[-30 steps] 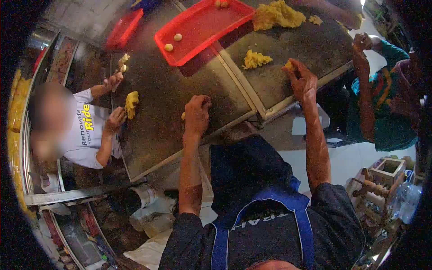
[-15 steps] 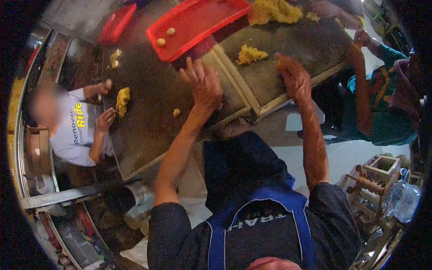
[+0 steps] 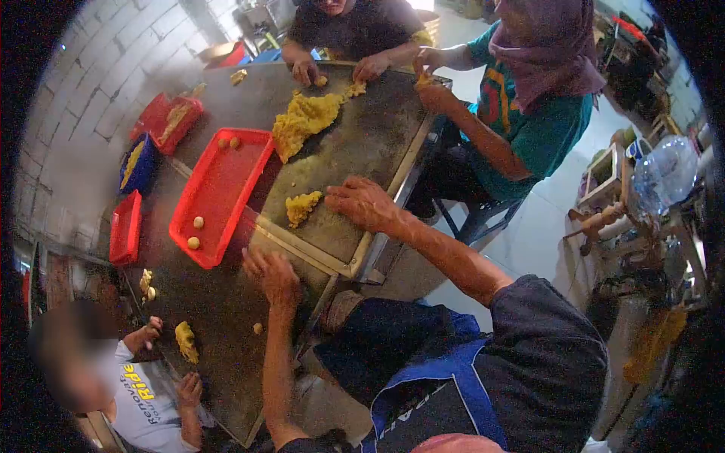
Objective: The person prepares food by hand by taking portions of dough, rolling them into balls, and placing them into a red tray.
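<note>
My left hand (image 3: 272, 279) is over the dark tabletop beside the near end of a red tray (image 3: 220, 192), its fingers apart and slightly blurred, with nothing visible in them. A small dough ball (image 3: 257, 328) lies near its wrist. On the other side of the metal-edged seam, my right hand (image 3: 361, 202) is palm down with fingers bent together. Its fingertips are close to a crumbly yellow dough lump (image 3: 302, 208); whatever they hold is hidden. Several pale balls, including one (image 3: 198, 223), sit in the tray.
A large dough mass (image 3: 306, 121) lies farther back. Co-workers handle dough at the far edge (image 3: 332, 68), the right (image 3: 438, 90) and the left, near another lump (image 3: 186, 342). Red containers (image 3: 125, 226) and a blue one (image 3: 138, 162) stand at the left.
The view has turned and now takes in more of the far table and the co-workers there. My right hand's fingertips are slightly nearer the small yellow lump.
</note>
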